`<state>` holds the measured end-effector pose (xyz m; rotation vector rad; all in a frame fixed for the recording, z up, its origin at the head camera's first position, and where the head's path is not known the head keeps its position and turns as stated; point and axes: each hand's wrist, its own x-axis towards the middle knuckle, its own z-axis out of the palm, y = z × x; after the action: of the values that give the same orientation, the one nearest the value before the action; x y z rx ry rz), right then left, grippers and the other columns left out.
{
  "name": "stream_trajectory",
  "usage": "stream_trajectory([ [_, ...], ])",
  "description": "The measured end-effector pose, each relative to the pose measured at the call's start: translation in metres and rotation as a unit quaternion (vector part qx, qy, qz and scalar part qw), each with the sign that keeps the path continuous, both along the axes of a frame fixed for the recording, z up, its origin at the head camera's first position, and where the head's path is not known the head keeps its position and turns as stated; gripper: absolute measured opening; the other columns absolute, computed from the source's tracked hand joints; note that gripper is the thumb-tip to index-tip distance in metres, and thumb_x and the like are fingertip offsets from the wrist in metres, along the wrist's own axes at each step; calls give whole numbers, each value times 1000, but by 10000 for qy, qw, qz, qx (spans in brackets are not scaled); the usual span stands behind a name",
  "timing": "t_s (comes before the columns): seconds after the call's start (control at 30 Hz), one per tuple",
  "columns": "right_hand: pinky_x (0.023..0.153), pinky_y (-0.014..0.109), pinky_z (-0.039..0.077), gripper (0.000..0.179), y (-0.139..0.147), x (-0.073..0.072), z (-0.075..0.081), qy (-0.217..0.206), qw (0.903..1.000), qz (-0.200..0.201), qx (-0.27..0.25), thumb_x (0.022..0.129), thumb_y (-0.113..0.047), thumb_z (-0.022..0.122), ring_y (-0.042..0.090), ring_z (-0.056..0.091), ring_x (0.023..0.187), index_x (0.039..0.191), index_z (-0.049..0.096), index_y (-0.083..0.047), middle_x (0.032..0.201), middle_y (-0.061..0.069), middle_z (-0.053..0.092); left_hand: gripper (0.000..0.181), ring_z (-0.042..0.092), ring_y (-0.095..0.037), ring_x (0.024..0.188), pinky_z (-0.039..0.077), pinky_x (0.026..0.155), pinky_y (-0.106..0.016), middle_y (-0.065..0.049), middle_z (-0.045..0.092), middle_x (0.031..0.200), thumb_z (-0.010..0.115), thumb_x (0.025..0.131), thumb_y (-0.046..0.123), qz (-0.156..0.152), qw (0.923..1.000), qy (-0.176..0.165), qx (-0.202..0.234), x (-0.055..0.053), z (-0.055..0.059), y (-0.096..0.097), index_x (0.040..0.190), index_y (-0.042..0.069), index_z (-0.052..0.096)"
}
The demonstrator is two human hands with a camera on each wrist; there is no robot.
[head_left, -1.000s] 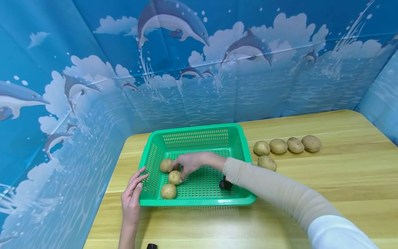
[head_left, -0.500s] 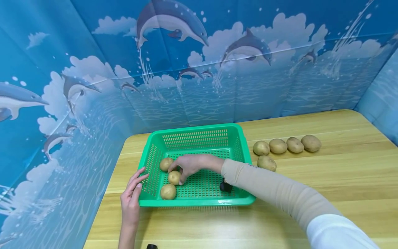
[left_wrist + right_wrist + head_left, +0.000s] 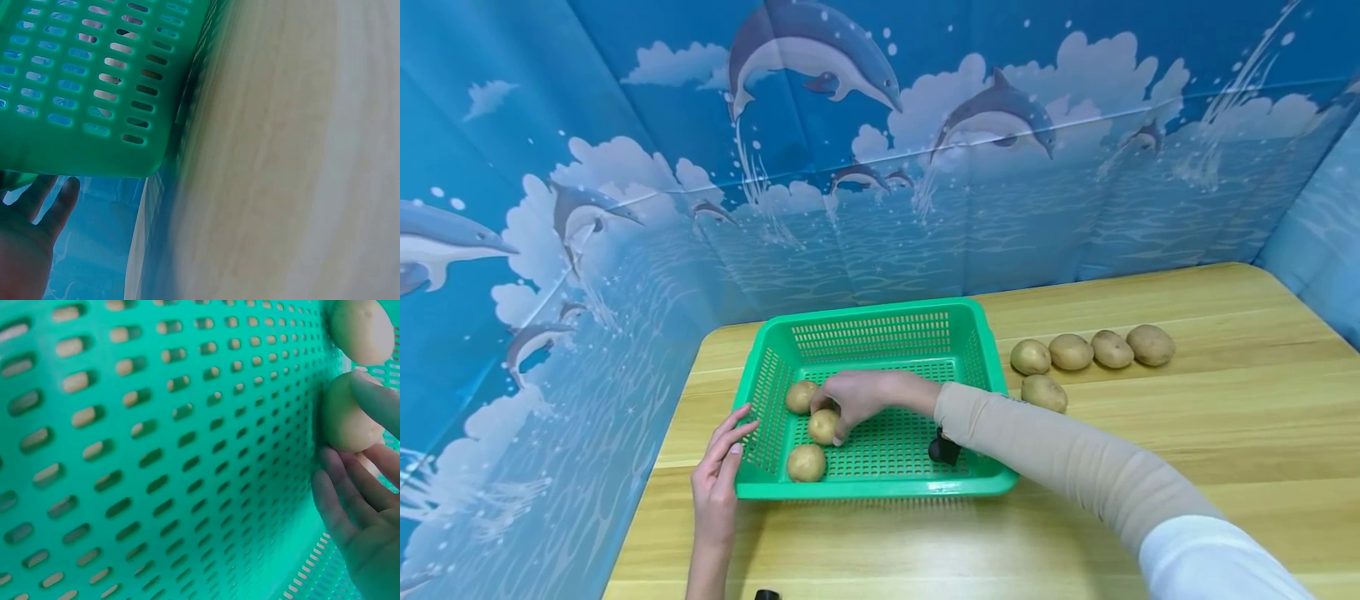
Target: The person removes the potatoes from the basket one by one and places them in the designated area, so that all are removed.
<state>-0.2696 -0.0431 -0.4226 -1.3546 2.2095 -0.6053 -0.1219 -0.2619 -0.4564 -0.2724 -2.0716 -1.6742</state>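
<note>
Inside a green plastic basket (image 3: 880, 488), my right hand (image 3: 859, 395) grips the middle potato (image 3: 823, 427) between thumb and fingers. The right wrist view shows this potato (image 3: 347, 419) low against the basket floor, with the thumb on one side and fingertips on the other. A second potato (image 3: 801, 397) lies just behind it, and a third potato (image 3: 806, 462) is in front, near the basket's left corner. My left hand (image 3: 718, 477) rests at the basket's left rim with its fingers extended. In the left wrist view the left hand (image 3: 31, 237) is only partly visible.
To the right of the basket several potatoes (image 3: 1071, 352) lie in a row on the wooden table (image 3: 1150, 467), with one potato (image 3: 1043, 393) in front of them. A dolphin-print curtain (image 3: 880, 233) hangs behind the table and along its left side.
The right hand and the potato it grips have shifted very slightly right within the basket. The left hand stays at the rim, and the other potatoes keep their places.
</note>
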Motion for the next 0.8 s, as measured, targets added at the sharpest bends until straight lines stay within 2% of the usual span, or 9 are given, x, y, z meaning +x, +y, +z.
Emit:
stream_trajectory([
  [0.23,71,23,49,39,3,-3,6,-408,9991,-43,-83,81,-17,82,7,59,82,116,66,-13,96,-9,65,30,39,-28,138,30,111,-29,-17,53,139,41,100,-5,1,10000,-61,23,0,-1,-1,117,-10,65],
  [0.4,70,22,49,40,6,-4,11,-460,9986,-115,-223,80,-15,82,9,59,81,117,67,-14,95,-8,65,30,40,-28,137,31,110,-28,-19,53,139,41,100,-5,-3,10000,17,-9,0,0,0,117,-10,65],
  [0.57,73,23,50,42,10,-6,17,-575,9973,-190,-417,78,-13,83,14,63,87,117,67,-14,98,-6,66,30,41,-28,137,31,110,-28,-19,53,138,41,100,-5,-7,10000,75,-36,0,0,0,117,-10,65],
  [0.8,76,24,51,42,14,-11,21,-569,9955,-474,-582,77,-22,85,11,62,89,115,67,-16,105,-6,65,30,40,-28,137,30,111,-28,-17,53,139,41,100,-5,-4,10000,7,-52,0,-2,-2,117,-9,66],
])
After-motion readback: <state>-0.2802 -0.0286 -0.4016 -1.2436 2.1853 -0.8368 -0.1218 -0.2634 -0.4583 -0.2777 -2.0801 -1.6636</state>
